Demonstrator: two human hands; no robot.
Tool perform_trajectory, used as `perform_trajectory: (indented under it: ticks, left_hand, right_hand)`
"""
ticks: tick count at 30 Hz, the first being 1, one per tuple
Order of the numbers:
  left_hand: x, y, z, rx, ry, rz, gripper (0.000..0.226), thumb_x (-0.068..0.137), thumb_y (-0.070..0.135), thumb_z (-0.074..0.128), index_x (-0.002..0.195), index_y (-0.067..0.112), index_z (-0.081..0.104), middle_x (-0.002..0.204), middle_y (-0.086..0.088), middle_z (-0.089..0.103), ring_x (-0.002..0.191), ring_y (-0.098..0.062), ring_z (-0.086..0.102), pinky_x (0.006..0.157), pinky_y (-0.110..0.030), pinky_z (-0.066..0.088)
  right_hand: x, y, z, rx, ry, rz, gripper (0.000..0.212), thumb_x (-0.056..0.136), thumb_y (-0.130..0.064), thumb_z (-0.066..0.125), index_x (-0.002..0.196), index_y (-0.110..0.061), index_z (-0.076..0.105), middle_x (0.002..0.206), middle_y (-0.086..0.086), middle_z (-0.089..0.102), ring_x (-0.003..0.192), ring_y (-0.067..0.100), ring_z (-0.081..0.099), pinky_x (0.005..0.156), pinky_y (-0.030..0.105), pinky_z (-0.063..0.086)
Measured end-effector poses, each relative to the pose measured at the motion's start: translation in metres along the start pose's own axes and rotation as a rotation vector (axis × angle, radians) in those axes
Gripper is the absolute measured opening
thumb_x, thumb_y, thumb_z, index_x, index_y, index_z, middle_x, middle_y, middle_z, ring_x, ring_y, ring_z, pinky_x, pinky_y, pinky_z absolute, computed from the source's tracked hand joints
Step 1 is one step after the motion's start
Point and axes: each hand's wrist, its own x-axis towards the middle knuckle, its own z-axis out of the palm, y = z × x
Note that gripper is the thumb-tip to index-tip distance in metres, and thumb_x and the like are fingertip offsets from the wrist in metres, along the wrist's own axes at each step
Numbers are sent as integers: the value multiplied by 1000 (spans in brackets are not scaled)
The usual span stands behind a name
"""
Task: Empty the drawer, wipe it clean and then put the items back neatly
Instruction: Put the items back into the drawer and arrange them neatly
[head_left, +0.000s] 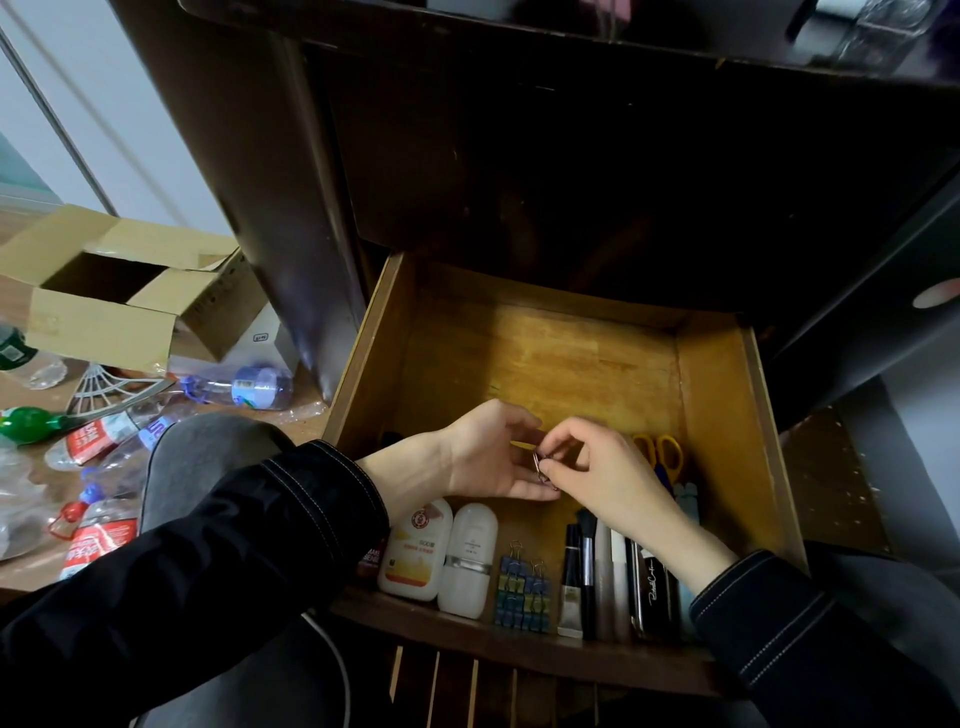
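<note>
Apparently restocking: pinching metal ring (537, 464) in right hand (608, 478) over slack-fingered left hand (488, 457); next, neat placement needed beside binder clips (522, 592), six o'clock.

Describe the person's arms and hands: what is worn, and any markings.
Both arms wear long black sleeves, the left sleeve and the right sleeve, with pale contrast stitching in lines along the seams and round the cuffs. The left hand and the right hand are bare: no gloves, and no ring or watch shows.
</note>
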Motion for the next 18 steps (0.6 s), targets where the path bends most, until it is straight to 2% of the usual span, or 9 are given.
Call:
perform_trajectory:
  ticks: [2, 5, 8, 11, 14, 16, 18]
  left_hand:
    - [0, 0, 0, 17, -1, 10, 28, 93, 6, 42, 118, -1, 50, 121, -24, 51, 96, -36, 63, 95, -49, 55]
    - [3, -1, -1, 41, 22, 25, 35, 85, -8, 36, 114, -6, 55, 111, -27, 58, 82, -35, 70, 88, -44, 60]
    - [6, -2, -5, 29, 95, 54, 40, 87, -13, 36, 122, -13, 56, 113, -32, 62, 86, -39, 72, 78, -41, 63]
    - [8, 0, -9, 4, 227, 140, 37, 89, -12, 43, 123, -9, 57, 113, -30, 60, 86, -41, 71, 73, -43, 63]
    - [7, 3, -13, -31, 328, 205, 32, 89, -13, 44, 115, -5, 60, 109, -26, 59, 90, -42, 70, 73, -44, 63]
    - [5, 4, -14, -54, 318, 201, 31, 89, -12, 44, 114, -4, 60, 108, -25, 58, 92, -43, 69, 72, -44, 63]
    - [3, 4, -13, -63, 291, 180, 34, 89, -11, 46, 120, -5, 58, 111, -26, 57, 94, -44, 69, 70, -44, 63]
  right_hand:
    - [1, 0, 0, 53, 4, 14, 13, 87, -23, 74, 90, -34, 69, 85, -13, 68, 64, -8, 56, 56, 12, 35]
    - [1, -2, -2, 140, 30, 40, 9, 87, -17, 76, 91, -25, 73, 81, -9, 71, 65, 0, 65, 60, 16, 48]
    - [1, -2, -5, 279, 50, 69, 9, 87, -12, 77, 92, -19, 76, 77, -3, 73, 61, 7, 68, 52, 17, 50]
    - [2, 1, -8, 325, 31, 86, 10, 88, -8, 76, 88, -18, 77, 75, 1, 73, 59, 10, 66, 51, 26, 55]
    - [2, 6, -7, 276, -117, 123, 14, 86, -6, 76, 85, -20, 77, 74, 2, 73, 66, 17, 69, 56, 29, 59]
    - [0, 8, -2, 148, -243, 114, 16, 83, -10, 78, 81, -25, 77, 75, -1, 73, 70, 19, 70, 60, 32, 59]
    - [-2, 10, 4, 57, -349, 80, 13, 79, -13, 81, 78, -25, 77, 76, -3, 73, 73, 14, 69, 69, 39, 59]
